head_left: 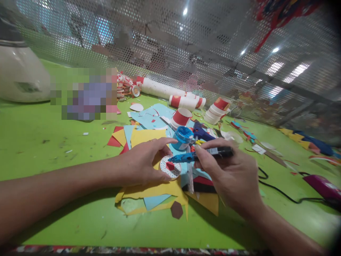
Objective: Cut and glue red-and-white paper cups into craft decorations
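Note:
Between thumb and fingers, my left hand [145,160] holds a small round white disc [174,173] with dark dots, thin lines and a red shape in its middle. My right hand [230,170] grips a black marker pen [217,152]. Blue paint coats the pen's front end, and its tip is over the disc's upper edge; whether it touches, I cannot tell. Just beyond the disc stands an open jar of blue paint [181,143]. Yellow paper [149,137] and light blue paper [149,119] scraps lie around and beneath the hands, with a brown hexagon [176,210] nearer me.
A red and white paper cup [181,118] stands behind the jar, near a dark blue glue gun [204,131]. Stacked cups [170,89] lie along the perforated metal screen [170,53]. At right, a purple device [322,186] lies near a black cord [282,195] on the green table [80,213].

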`<state>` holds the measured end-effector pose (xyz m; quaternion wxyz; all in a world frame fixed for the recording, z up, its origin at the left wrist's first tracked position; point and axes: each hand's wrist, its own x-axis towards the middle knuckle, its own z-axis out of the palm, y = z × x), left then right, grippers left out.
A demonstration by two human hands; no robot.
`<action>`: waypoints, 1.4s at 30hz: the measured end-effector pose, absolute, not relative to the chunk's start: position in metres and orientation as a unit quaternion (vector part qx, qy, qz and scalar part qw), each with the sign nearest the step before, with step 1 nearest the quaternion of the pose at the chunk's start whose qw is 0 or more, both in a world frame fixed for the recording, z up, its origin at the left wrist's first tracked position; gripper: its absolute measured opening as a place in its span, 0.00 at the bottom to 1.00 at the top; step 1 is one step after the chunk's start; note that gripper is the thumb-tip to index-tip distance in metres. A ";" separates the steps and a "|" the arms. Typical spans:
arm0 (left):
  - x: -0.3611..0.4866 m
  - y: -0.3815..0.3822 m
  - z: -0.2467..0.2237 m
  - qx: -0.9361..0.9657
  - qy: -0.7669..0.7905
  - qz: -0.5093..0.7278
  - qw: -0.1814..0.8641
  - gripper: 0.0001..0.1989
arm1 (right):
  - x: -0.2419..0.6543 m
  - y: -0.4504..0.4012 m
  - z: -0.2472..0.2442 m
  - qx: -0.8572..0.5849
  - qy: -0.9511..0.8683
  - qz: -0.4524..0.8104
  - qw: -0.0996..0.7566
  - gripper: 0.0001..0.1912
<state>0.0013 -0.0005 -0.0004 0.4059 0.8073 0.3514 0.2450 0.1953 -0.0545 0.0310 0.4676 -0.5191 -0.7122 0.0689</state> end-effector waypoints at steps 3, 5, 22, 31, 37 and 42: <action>0.001 0.000 -0.001 0.812 0.350 0.246 0.397 0.36 | 0.195 -0.052 0.028 -0.521 -0.716 0.078 0.458 0.05; 0.001 0.000 -0.001 0.813 0.355 0.246 0.390 0.37 | 0.194 -0.050 0.027 -0.523 -0.716 0.080 0.454 0.06; 0.001 -0.001 -0.001 0.812 0.355 0.251 0.389 0.37 | 0.194 -0.050 0.026 -0.520 -0.728 0.082 0.440 0.06; 0.003 -0.002 0.004 0.807 0.383 0.233 0.384 0.38 | 0.193 -0.045 0.030 -0.562 -0.679 0.162 0.442 0.12; 0.003 -0.002 0.004 0.807 0.370 0.242 0.393 0.36 | 0.189 -0.046 0.026 -0.561 -0.677 0.133 0.458 0.12; 0.002 -0.001 0.004 0.806 0.384 0.227 0.390 0.38 | 0.191 -0.050 0.032 -0.545 -0.667 0.102 0.498 0.11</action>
